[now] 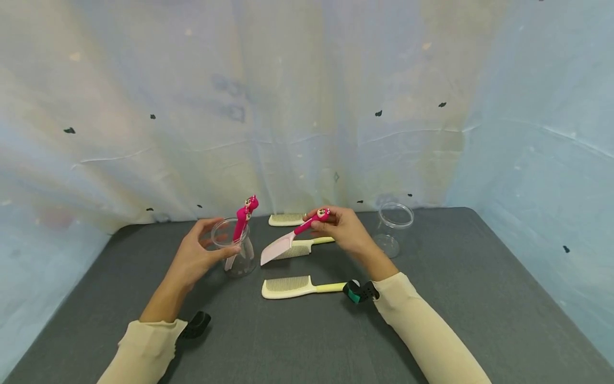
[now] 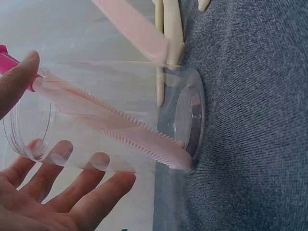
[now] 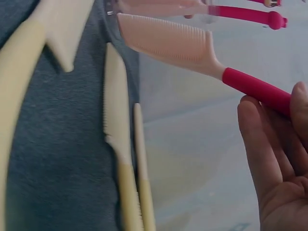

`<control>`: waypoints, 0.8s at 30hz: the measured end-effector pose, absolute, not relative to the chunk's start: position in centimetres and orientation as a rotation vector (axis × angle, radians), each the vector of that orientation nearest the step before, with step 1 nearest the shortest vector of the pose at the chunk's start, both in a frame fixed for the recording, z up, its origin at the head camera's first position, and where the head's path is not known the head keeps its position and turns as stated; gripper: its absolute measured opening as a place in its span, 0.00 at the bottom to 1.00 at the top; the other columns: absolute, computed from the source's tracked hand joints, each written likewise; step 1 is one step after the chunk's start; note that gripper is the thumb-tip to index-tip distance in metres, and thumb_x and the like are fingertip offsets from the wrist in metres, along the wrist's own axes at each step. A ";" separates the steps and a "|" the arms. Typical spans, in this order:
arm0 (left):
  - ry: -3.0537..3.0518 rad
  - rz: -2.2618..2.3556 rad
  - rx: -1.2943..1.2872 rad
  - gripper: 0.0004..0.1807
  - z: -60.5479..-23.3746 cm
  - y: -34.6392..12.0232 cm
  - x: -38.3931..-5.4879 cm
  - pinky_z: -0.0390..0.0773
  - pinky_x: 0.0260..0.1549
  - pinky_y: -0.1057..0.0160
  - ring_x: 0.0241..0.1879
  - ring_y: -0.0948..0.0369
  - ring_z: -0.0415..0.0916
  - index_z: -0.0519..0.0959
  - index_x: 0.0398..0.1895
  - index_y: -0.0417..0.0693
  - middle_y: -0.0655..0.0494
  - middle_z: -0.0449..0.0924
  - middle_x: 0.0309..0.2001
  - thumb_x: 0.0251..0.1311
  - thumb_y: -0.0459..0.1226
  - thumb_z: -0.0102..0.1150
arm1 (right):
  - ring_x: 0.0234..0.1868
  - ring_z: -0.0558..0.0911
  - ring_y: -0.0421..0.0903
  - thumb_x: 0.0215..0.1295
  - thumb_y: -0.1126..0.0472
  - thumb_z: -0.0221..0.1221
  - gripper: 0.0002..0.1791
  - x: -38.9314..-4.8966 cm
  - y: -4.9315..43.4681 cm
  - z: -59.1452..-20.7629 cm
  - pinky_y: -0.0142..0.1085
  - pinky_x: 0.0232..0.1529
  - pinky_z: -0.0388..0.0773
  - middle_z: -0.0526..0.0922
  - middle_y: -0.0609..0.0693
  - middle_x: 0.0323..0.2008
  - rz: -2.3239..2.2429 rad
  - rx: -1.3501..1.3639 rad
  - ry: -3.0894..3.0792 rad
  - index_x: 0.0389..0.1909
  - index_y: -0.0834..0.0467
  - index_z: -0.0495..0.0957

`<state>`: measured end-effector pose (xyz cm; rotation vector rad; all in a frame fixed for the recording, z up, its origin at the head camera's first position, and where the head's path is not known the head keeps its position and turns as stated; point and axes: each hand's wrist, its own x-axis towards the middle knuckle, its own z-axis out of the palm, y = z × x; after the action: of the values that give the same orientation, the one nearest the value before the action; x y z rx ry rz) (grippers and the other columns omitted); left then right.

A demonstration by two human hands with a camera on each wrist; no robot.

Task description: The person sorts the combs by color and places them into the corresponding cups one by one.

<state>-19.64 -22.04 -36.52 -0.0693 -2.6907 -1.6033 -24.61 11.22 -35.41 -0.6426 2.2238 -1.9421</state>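
My left hand grips a clear plastic jar near its rim, thumb on one side and fingers on the other. Inside the jar lean two pink combs, their magenta handles with cartoon heads sticking out of the top. Between jar and right side, my right hand pinches another pink comb by its magenta handle. This comb hangs tilted above the table, blade toward the jar and outside it. In the right wrist view its teeth show clearly.
Three cream combs with yellow handles lie on the dark grey table: a near comb, a middle comb partly behind the held one, and a far comb. A second clear jar stands right of my right hand. Pale sheeting hangs behind.
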 end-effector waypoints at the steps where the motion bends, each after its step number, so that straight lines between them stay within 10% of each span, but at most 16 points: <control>1: -2.691 -1.604 -0.073 0.51 -36.5 -22.1 -19.7 0.79 0.55 0.41 0.70 0.42 0.66 0.56 0.77 0.53 0.46 0.59 0.75 0.54 0.53 0.73 | 0.45 0.88 0.44 0.67 0.67 0.61 0.14 -24.5 11.3 -35.2 0.46 0.51 0.84 0.84 0.63 0.53 -1.957 -0.647 2.231 0.52 0.67 0.80; 24: -2.693 -1.606 -0.085 0.51 -37.2 -21.5 -20.3 0.76 0.59 0.39 0.70 0.44 0.67 0.57 0.76 0.55 0.49 0.61 0.75 0.52 0.54 0.74 | 0.43 0.88 0.40 0.68 0.63 0.62 0.17 -24.2 13.4 -31.3 0.40 0.51 0.84 0.87 0.43 0.45 -2.242 -0.700 2.208 0.53 0.68 0.78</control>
<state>-20.32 -21.52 -37.23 -0.0852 -2.6927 -1.6056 -24.22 13.42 -31.28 -0.7001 2.2076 -2.2424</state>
